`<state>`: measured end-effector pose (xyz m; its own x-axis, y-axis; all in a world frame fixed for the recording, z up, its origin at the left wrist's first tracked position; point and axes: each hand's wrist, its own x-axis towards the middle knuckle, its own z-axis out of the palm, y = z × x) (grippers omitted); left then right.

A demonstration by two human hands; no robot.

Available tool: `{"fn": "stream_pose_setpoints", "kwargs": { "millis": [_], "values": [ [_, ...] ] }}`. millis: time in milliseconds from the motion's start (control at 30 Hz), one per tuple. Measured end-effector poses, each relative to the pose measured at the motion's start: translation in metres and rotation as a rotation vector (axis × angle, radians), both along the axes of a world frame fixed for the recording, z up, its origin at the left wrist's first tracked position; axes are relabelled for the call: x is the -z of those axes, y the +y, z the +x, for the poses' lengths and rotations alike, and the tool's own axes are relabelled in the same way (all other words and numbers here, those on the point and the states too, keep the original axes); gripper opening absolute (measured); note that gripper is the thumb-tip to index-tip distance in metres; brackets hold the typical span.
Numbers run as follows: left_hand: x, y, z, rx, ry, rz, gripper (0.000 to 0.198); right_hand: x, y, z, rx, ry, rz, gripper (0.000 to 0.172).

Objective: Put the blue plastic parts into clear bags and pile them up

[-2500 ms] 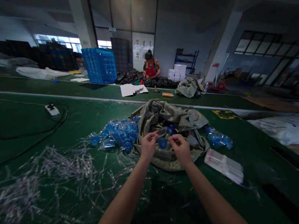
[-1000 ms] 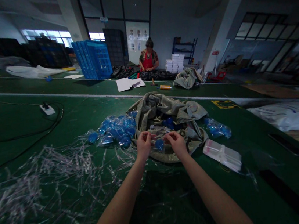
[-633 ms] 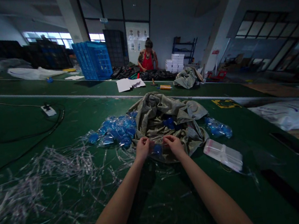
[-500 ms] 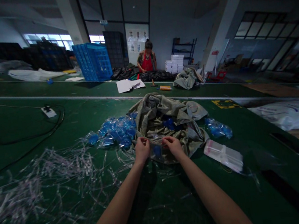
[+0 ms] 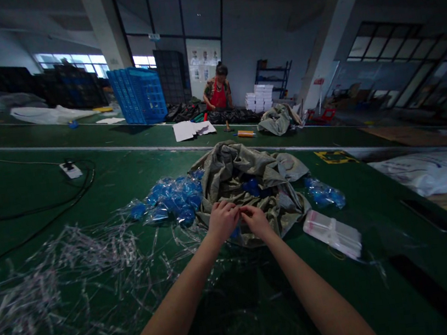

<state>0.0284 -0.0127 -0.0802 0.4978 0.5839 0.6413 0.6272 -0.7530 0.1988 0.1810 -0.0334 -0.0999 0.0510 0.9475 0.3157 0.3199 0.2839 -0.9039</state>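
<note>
My left hand (image 5: 223,220) and my right hand (image 5: 255,221) meet at the front of a grey-green cloth sack (image 5: 255,158). Fingers of both are pinched on a clear bag with a blue item (image 5: 235,233) in it, partly hidden below my left hand. Inside the sack's open mouth lies another blue piece (image 5: 252,186). Bagged blue items (image 5: 175,196) are heaped left of the sack, and a few more (image 5: 325,193) lie to its right. A stack of clear bags (image 5: 333,233) rests near my right forearm.
Clear plastic strips (image 5: 89,253) litter the green table (image 5: 124,173) at the left. A power strip (image 5: 71,169) with black cables is beyond them. Across the table are a blue crate (image 5: 137,95), white sheets (image 5: 193,129) and a person in a red apron (image 5: 218,93). A phone-like dark slab (image 5: 430,215) lies right.
My left hand has moved right, up against my right hand, and its fingers now cover the top of the clear bag. Earlier the hands were apart with the bag between them.
</note>
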Motion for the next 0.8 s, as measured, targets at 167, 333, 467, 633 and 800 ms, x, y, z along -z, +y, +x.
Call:
{"fn": "stream_pose_setpoints", "kwargs": {
  "millis": [167, 333, 467, 633, 800],
  "values": [
    [-0.004, 0.003, -0.004, 0.012, 0.038, 0.014, 0.014, -0.004, -0.002, -0.004, 0.019, -0.075, 0.042, 0.018],
    [-0.002, 0.009, -0.007, -0.010, 0.035, 0.042, 0.010, -0.007, -0.004, -0.009, 0.014, -0.106, 0.047, 0.019],
    [0.002, 0.011, -0.007, -0.049, -0.023, 0.034, 0.007, -0.011, -0.007, -0.012, 0.022, -0.110, 0.047, 0.019],
    [0.007, 0.010, -0.005, -0.099, -0.105, 0.007, 0.005, -0.014, -0.009, -0.014, 0.027, -0.115, 0.030, 0.017],
    [0.008, 0.009, -0.002, -0.139, -0.173, -0.041, 0.005, -0.010, -0.008, -0.016, 0.052, -0.101, 0.007, 0.017]
  ]
}}
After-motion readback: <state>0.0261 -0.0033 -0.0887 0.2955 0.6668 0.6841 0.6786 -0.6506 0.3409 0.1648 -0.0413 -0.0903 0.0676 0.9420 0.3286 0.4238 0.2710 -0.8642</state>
